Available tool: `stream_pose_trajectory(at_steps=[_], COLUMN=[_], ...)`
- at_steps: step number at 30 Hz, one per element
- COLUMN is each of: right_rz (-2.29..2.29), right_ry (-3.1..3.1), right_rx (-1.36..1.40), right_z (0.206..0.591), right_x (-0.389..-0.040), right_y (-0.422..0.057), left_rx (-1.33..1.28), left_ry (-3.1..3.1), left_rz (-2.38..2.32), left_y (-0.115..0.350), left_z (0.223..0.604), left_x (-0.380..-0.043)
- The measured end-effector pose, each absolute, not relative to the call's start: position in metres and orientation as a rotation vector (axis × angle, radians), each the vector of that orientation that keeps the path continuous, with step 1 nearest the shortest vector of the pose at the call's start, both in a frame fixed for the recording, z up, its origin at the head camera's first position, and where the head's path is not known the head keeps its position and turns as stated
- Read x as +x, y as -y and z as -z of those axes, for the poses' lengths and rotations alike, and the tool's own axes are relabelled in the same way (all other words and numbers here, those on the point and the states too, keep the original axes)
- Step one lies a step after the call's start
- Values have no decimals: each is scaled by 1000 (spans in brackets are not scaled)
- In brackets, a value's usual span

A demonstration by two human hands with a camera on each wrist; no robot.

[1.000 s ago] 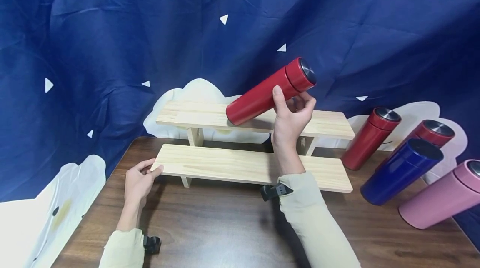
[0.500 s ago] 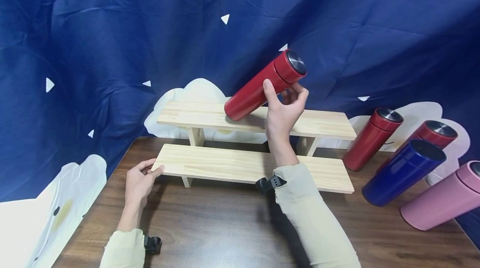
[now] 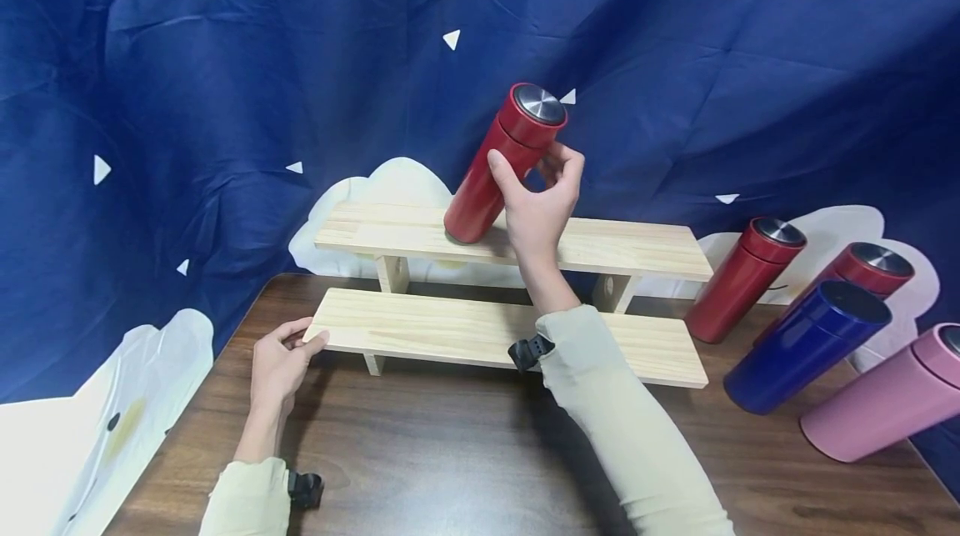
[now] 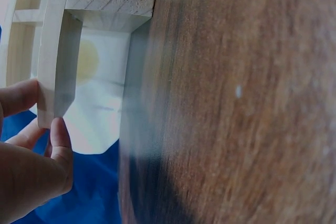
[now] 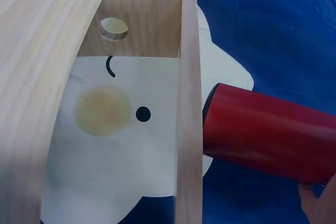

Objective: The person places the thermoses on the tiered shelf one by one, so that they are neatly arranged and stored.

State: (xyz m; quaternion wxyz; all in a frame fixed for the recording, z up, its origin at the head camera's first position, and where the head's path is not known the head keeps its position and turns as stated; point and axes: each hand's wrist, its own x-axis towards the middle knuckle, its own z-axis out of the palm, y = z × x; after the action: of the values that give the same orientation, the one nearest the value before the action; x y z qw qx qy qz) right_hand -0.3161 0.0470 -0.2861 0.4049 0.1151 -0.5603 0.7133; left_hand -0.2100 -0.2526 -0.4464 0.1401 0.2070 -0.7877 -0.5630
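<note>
A red thermos bottle (image 3: 489,173) with a silver-topped lid leans right over the upper board of a two-tier wooden shelf (image 3: 615,246). My right hand (image 3: 538,207) grips its upper body, thumb in front; the other fingers are partly hidden behind it. In the right wrist view the bottle's base (image 5: 209,119) is right at the upper board; whether it bears fully on it I cannot tell. At the left end of the lower board (image 3: 435,326), my left hand (image 3: 279,365) pinches the corner, thumb on top. The left wrist view shows its fingers (image 4: 62,140) against the board end.
Two more red thermos bottles (image 3: 742,282), a blue one (image 3: 802,348) and a pink one (image 3: 877,398) stand right of the shelf on the brown wooden table (image 3: 420,453). A blue cloth (image 3: 225,86) with white shapes hangs behind.
The red thermos bottle in my right hand has swung more upright, its lid moving left, with the base staying over the upper board. My left hand has stayed on the lower board's corner.
</note>
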Motion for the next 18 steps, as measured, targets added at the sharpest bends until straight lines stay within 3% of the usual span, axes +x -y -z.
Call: stream_pose_trajectory(at_steps=[18], right_rz=[-1867], right_ry=[1522], right_rx=[328], right_z=[280], right_x=[-327], right_y=[-32], left_rx=[586], left_ry=[2263], left_rz=[1641], left_y=[255], left_z=[446], left_x=[-210])
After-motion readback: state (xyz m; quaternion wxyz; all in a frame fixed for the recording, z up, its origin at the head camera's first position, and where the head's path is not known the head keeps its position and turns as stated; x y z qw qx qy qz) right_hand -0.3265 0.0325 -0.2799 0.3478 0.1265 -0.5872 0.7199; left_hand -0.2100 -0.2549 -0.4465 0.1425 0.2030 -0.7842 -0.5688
